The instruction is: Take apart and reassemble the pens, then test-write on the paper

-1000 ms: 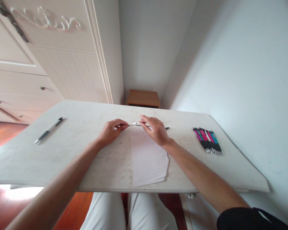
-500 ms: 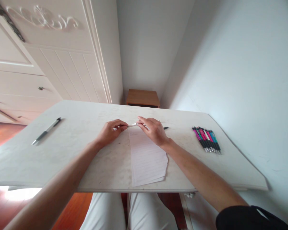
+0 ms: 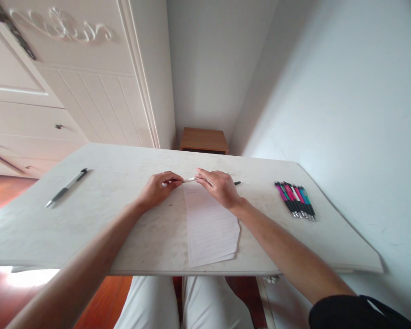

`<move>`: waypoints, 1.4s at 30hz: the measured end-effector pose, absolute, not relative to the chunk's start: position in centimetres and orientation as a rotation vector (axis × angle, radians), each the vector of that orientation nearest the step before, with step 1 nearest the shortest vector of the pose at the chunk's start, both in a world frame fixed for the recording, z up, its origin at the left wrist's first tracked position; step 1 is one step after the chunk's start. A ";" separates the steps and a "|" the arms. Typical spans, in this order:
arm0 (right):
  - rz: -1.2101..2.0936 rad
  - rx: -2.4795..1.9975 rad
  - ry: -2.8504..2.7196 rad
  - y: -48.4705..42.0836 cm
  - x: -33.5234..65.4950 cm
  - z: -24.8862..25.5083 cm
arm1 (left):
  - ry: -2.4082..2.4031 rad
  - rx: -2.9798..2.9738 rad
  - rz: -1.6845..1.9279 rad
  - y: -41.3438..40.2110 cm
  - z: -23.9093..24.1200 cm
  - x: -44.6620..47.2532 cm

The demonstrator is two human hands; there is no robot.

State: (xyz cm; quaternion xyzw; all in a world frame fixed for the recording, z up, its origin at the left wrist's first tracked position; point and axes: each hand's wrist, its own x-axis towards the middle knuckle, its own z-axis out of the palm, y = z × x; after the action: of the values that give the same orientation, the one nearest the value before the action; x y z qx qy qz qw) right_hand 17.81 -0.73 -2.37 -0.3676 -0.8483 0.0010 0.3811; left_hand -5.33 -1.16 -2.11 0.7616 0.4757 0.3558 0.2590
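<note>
Both hands meet at the far end of a lined paper sheet (image 3: 208, 228) on the white table (image 3: 123, 237). My left hand (image 3: 159, 187) is curled, pinching one end of a thin white pen part (image 3: 189, 180). The fingers of my right hand (image 3: 219, 186) are pressed together on the other end. A dark pen piece (image 3: 237, 183) pokes out from behind my right hand and lies on the table.
A grey and black pen (image 3: 65, 187) lies at the table's left. Several pink, teal and black pens (image 3: 295, 199) lie in a row at the right. A white wardrobe (image 3: 71, 91) stands at the left, a wooden stand (image 3: 204, 140) beyond the table.
Compared with a second ago, my right hand has slid slightly left along the white pen part toward my left hand. Since half a second ago almost nothing has moved.
</note>
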 end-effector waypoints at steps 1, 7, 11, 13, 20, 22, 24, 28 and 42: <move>0.007 -0.944 -2.170 -0.7 17.8 -2.4 | 1.289 2.060 0.968 -1.2 -2.1 -5.3; 0.022 -0.938 -2.186 -0.6 18.0 -2.1 | 1.273 1.961 1.036 -1.0 -2.1 -5.4; -0.024 -0.967 -2.114 -0.4 18.7 -1.2 | 1.227 1.703 1.216 -0.6 -2.1 -6.0; -0.050 -0.981 -2.068 -0.1 19.2 -0.7 | 1.232 1.639 1.273 -0.5 -2.0 -6.3; 0.014 -1.158 -1.988 1.5 21.8 0.4 | 1.445 1.950 1.116 -0.6 -2.2 -6.0; 0.036 -1.246 -1.992 1.9 22.4 0.5 | 1.442 2.065 1.065 -0.7 -2.4 -6.0; 0.062 -1.329 -2.007 2.1 22.9 0.6 | 1.424 2.161 1.023 -0.7 -2.6 -6.1; 0.101 -1.461 -2.046 2.3 23.7 0.8 | 1.383 2.281 0.963 -0.4 -2.9 -6.5; 0.208 -1.641 -2.354 2.4 24.0 0.2 | 1.365 2.361 0.912 0.0 -3.2 -6.7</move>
State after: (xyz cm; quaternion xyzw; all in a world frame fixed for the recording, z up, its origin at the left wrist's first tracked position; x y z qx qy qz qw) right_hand 24.05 2.40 0.23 -0.5653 -0.8111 0.0718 0.1321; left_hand -6.68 -0.03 -3.25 0.8138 0.4705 0.3144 0.1323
